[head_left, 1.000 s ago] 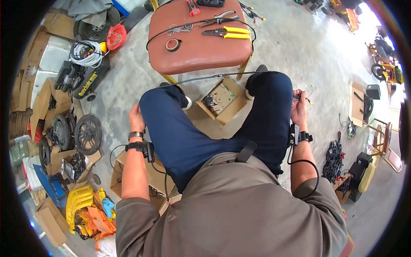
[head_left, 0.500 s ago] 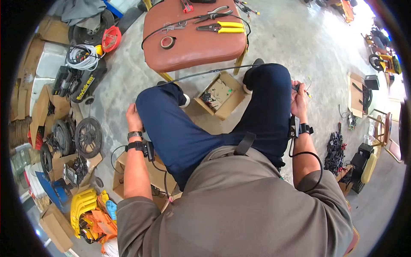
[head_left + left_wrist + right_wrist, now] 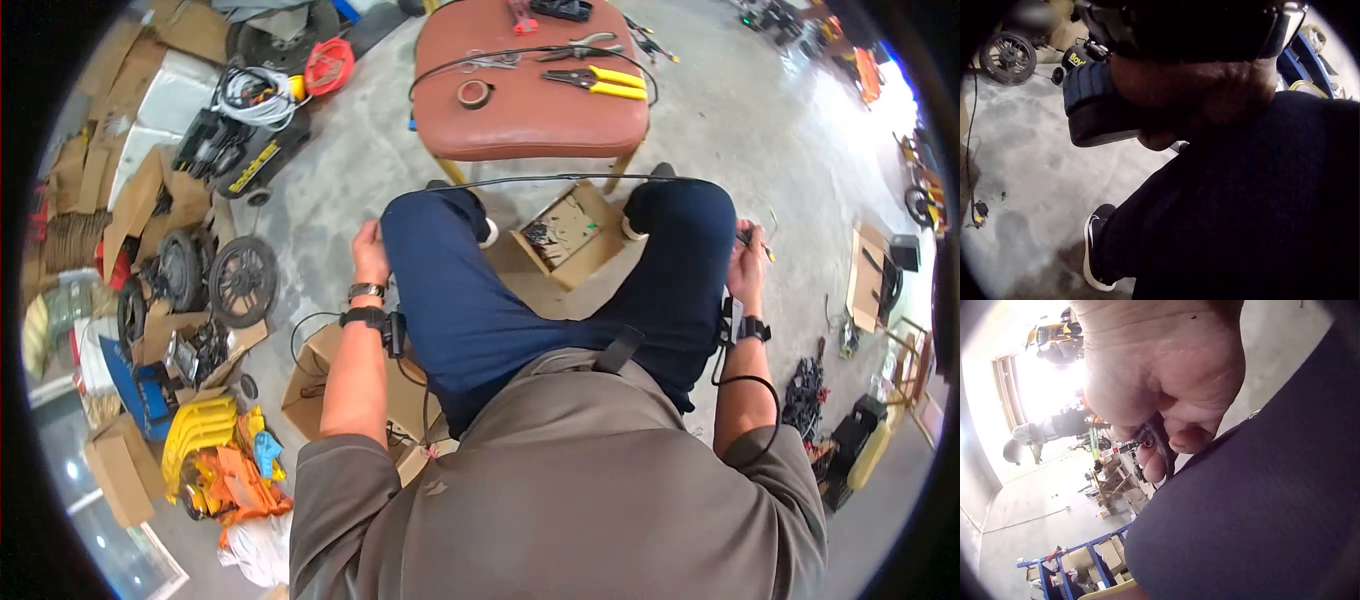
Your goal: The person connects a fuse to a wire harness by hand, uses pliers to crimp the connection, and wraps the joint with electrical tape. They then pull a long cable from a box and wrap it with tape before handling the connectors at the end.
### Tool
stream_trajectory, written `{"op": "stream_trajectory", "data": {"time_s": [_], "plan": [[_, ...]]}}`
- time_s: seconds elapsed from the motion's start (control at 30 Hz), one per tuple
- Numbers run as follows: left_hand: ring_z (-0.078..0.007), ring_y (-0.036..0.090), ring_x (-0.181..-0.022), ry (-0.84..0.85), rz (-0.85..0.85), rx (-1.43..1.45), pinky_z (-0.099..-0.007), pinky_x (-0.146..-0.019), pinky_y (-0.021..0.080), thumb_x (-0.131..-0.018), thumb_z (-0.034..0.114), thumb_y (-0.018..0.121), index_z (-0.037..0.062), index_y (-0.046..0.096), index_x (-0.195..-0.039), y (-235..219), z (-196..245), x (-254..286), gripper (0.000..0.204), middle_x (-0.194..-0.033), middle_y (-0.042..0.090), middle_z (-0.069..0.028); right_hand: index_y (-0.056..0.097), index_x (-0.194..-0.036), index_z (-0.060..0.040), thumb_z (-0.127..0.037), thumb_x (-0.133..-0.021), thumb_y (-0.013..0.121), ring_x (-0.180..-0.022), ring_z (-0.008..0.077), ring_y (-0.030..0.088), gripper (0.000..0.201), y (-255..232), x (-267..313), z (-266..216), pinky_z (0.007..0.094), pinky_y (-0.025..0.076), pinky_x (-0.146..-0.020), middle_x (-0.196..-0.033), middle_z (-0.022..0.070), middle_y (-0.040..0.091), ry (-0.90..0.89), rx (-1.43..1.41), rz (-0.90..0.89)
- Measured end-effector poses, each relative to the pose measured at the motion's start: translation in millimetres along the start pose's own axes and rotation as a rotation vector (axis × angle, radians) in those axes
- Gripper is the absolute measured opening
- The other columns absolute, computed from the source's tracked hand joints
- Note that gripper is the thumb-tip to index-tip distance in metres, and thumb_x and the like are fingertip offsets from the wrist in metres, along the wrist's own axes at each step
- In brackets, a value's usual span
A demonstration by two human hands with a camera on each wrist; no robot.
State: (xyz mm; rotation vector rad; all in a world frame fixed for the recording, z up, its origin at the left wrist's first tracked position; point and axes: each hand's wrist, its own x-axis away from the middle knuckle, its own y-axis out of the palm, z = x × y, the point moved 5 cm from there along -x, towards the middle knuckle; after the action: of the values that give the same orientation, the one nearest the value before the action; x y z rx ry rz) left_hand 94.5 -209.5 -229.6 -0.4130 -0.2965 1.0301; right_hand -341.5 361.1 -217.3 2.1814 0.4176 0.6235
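Note:
A thin black cable (image 3: 560, 178) stretches across both knees in the head view. Beside the left knee is my left hand (image 3: 371, 254), its fingertips partly hidden by the trouser leg; I cannot tell what it holds. In the left wrist view the hand is in deep shadow, with a dark block with bluish ridges (image 3: 1090, 94) beside it. Outside the right knee, my right hand (image 3: 746, 270) grips a black cable piece (image 3: 1159, 434), pinched between curled fingers in the right wrist view. Small coloured wire ends stick out past this hand in the head view.
Ahead stands a padded seat (image 3: 530, 135) bearing yellow-handled wire strippers (image 3: 612, 83), a tape roll (image 3: 474, 94), scissors, pliers and another black cable. Between the feet sits a cardboard box (image 3: 590, 262) of small parts. Wheels (image 3: 243, 281) and cartons fill the left side.
The head view has swung left, so the whole scene appears farther right. Both hands stay beside the knees, and the cable still lies across them.

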Motion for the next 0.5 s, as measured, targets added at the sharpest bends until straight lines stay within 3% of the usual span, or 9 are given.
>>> {"op": "stream_trajectory", "data": {"time_s": [0.03, 0.07, 0.13, 0.23, 0.3, 0.37, 0.43, 0.5], "plan": [[-0.0095, 0.056, -0.084, -0.066, -0.031, -0.021, -0.0262, -0.075, 0.048, -0.093, -0.001, 0.053, -0.0013, 0.067, -0.103, 5.5, 28.5, 10.6, 0.017, -0.094, 0.067, -0.0019, 0.057, -0.102, -0.0054, -0.031, -0.104, 0.049, -0.093, 0.0176, 0.063, 0.027, -9.0, -1.2, -0.1, 0.0302, 0.053, -0.072, -0.1, 0.006, 0.064, -0.099, -0.007, 0.215], [-0.009, 0.056, -0.082, -0.129, -0.07, -0.037, -0.0258, -0.072, 0.048, -0.093, 0.0, 0.054, -0.0008, 0.067, -0.102, 9.3, 56.8, 18.2, 0.016, -0.091, 0.067, -0.0008, 0.056, -0.102, -0.0051, -0.03, -0.104, 0.05, -0.094, 0.0175, 0.064, 0.026, -7.1, -1.7, 0.6, 0.03, 0.054, -0.072, -0.1, 0.0057, 0.064, -0.071, 0.016, 0.147], [-0.009, 0.057, -0.079, -0.131, -0.054, -0.006, -0.0257, -0.07, 0.048, -0.094, 0.001, 0.055, 0.0, 0.067, -0.101, 14.8, 55.3, 19.8, 0.014, -0.088, 0.067, 0.0001, 0.056, -0.103, -0.0044, -0.029, -0.104, 0.05, -0.095, 0.0173, 0.064, 0.025, -10.2, -1.9, -4.9, 0.0297, 0.054, -0.072, -0.1, 0.0053, 0.063, -0.032, 0.061, 0.018], [-0.0083, 0.057, -0.072, -0.102, -0.069, -0.019, -0.0258, -0.064, 0.048, -0.096, 0.007, 0.057, 0.0008, 0.067, -0.1, 22.5, 58.5, 8.1, 0.013, -0.083, 0.066, 0.0002, 0.057, -0.103, -0.0067, -0.028, -0.102, 0.056, -0.096, 0.0177, 0.065, 0.021, -9.4, -12.4, -27.4, 0.0298, 0.054, -0.074, -0.099, 0.0054, 0.064, -0.155, 0.216, 0.179], [-0.0081, 0.056, -0.066, -0.027, -0.054, -0.042, -0.0257, -0.059, 0.047, -0.096, 0.011, 0.06, 0.0013, 0.069, -0.098, 17.6, 54.5, -3.9, 0.013, -0.077, 0.066, 0.0003, 0.058, -0.104, -0.007, -0.023, -0.1, 0.059, -0.098, 0.0208, 0.065, 0.017, -2.5, -24.5, -48.0, 0.0319, 0.054, -0.077, -0.101, 0.0065, 0.065, -0.206, 0.253, 0.18], [-0.0084, 0.057, -0.067, -0.117, -0.096, -0.104, -0.0259, -0.061, 0.047, -0.094, 0.013, 0.065, 0.0012, 0.07, -0.093, 12.4, 54.9, -21.8, 0.013, -0.076, 0.066, -0.0002, 0.059, -0.106, -0.0073, -0.019, -0.098, 0.062, -0.099, 0.0239, 0.066, 0.015, 2.8, -39.3, -66.2, 0.0339, 0.054, -0.08, -0.103, 0.0076, 0.066, -0.25, 0.261, 0.15], [-0.0092, 0.055, -0.068, 0.189, -0.116, -0.336, -0.0276, -0.063, 0.047, -0.09, 0.014, 0.071, -0.0009, 0.07, -0.087, 11.9, 98.2, -25.5, 0.015, -0.073, 0.066, -0.0003, 0.058, -0.106, -0.0047, -0.012, -0.096, 0.062, -0.099, 0.0257, 0.067, 0.013, 13.1, -49.9, -81.0, 0.0358, 0.055, -0.08, -0.103, 0.01, 0.067, -0.281, 0.264, 0.128], [-0.0089, 0.054, -0.064, 0.087, -0.217, -0.273, -0.0271, -0.059, 0.045, -0.089, 0.015, 0.071, -0.0008, 0.069, -0.082, 11.6, 102.8, -35.4, 0.017, -0.07, 0.063, -0.0004, 0.058, -0.106, -0.0022, -0.007, -0.096, 0.061, -0.098, 0.0263, 0.068, 0.012, 22.6, -52.4, -88.0, 0.0364, 0.057, -0.079, -0.101, 0.0117, 0.067, -0.298, 0.291, 0.141]]}}
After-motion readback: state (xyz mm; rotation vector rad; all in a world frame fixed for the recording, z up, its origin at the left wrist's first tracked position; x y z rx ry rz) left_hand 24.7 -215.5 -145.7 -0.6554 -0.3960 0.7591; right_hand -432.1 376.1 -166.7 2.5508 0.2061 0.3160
